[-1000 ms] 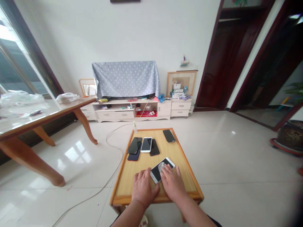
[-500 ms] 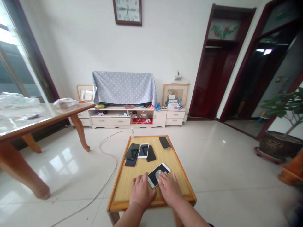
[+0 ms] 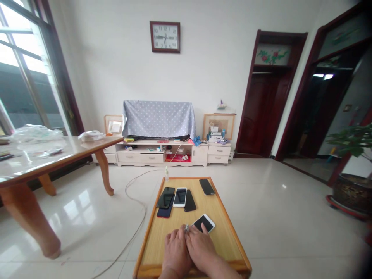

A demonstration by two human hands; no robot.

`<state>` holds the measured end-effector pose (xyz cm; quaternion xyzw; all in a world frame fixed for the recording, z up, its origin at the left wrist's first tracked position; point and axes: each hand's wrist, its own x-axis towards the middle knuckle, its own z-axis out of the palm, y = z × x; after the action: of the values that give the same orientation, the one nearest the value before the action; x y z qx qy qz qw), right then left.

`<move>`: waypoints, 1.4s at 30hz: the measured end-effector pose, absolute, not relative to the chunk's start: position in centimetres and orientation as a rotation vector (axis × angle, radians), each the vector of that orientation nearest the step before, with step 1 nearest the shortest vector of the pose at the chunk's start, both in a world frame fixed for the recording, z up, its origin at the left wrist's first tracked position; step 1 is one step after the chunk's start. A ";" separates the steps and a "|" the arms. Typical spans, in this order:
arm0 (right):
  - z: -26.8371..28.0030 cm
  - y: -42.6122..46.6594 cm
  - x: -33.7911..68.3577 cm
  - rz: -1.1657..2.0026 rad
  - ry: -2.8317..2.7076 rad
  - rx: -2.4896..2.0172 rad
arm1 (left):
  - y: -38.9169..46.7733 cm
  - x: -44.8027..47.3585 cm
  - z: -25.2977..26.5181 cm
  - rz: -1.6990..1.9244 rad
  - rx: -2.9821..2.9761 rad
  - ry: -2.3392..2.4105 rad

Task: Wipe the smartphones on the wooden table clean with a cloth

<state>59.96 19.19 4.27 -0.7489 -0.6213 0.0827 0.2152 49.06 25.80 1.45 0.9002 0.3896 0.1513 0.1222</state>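
- While left hand and right hand touch, wad at fingertips, I cannot tell either grip
- Right hand partly hides nearest phone
- Five phones beyond
- Clock numerals legible

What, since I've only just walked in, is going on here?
A person's left hand and right hand meet at the near side of a small wooden table, with a crumpled pale wad at their fingertips. The right hand partly covers a white phone, one finger over its dark screen. Five more phones lie farther back: four grouped at left, one apart at right.
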 end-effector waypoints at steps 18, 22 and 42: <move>1.6 20.3 60.6 0.315 -1.745 -2.102 | 28.0 49.5 -0.6 0.157 2.614 1.206; 0.7 19.3 61.3 0.413 -1.708 -2.130 | 28.4 50.0 -0.6 0.077 2.559 1.257; 2.2 19.6 66.9 0.206 -1.482 -2.379 | 26.2 50.3 1.5 0.469 2.606 1.160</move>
<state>66.87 19.62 2.22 -0.8350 -0.5200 0.0722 0.1648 50.27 26.22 1.50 0.8944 0.3981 0.1610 0.1251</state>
